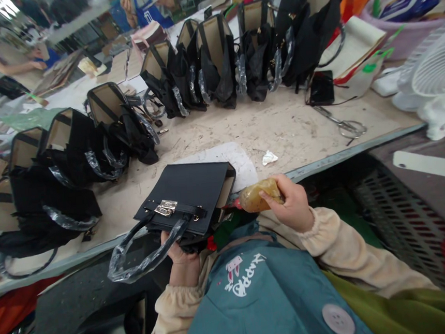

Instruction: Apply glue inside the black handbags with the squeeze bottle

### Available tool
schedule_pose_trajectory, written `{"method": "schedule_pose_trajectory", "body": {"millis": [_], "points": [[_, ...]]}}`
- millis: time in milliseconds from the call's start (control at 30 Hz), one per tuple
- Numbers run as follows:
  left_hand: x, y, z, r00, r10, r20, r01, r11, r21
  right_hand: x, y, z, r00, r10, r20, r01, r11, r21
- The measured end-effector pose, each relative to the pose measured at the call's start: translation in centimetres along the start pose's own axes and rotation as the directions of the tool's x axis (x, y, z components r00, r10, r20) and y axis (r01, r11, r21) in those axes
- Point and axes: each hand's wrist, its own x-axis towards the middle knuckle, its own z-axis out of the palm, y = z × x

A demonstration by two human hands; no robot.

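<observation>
A black handbag (pixel 189 188) lies tilted at the table's front edge, with a metal clasp (pixel 166 207) on its flap and a plastic-wrapped handle (pixel 137 265) hanging toward me. My left hand (pixel 182 261) grips the bag's near side from below; its fingers are partly hidden behind the handle and bag. In my right hand (pixel 293 202) is a yellowish squeeze bottle (pixel 254 196), held on its side. The red tip of the bottle points left, close to the bag's right side. Whether the tip touches the bag I cannot tell.
Several black handbags (pixel 216 58) stand along the table (pixel 211 129), more at the left (pixel 65 149). Scissors (pixel 343 122), a phone (pixel 321 88) and a white scrap (pixel 269 157) lie on it. A fan (pixel 437 65) is at the right. A co-worker (pixel 146 7) stands across the table.
</observation>
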Motion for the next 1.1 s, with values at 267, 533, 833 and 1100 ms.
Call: {"method": "schedule_pose_trajectory", "body": {"millis": [267, 533, 833, 1100], "points": [[1.1, -0.5, -0.5, 1.000, -0.006, -0.003, 0.006, 0.998, 0.064, 0.3, 1.4, 0.8, 0.994, 0.105, 0.026, -0.107, 0.993, 0.051], [1.7, -0.7, -0.5, 0.999, -0.024, -0.035, 0.026, 0.998, 0.059, -0.5, 0.9, 1.2, 0.956, 0.245, 0.161, -0.276, 0.938, 0.211], [1.5, -0.8, -0.3, 0.999, -0.044, -0.005, 0.044, 0.991, 0.126, -0.3, 1.0, 1.2, 0.946, 0.308, 0.099, -0.324, 0.909, 0.263], [1.8, -0.8, -0.4, 0.998, -0.057, -0.016, 0.057, 0.998, 0.028, -0.4, 1.3, 1.6, 0.966, 0.231, 0.116, -0.249, 0.952, 0.176]]}}
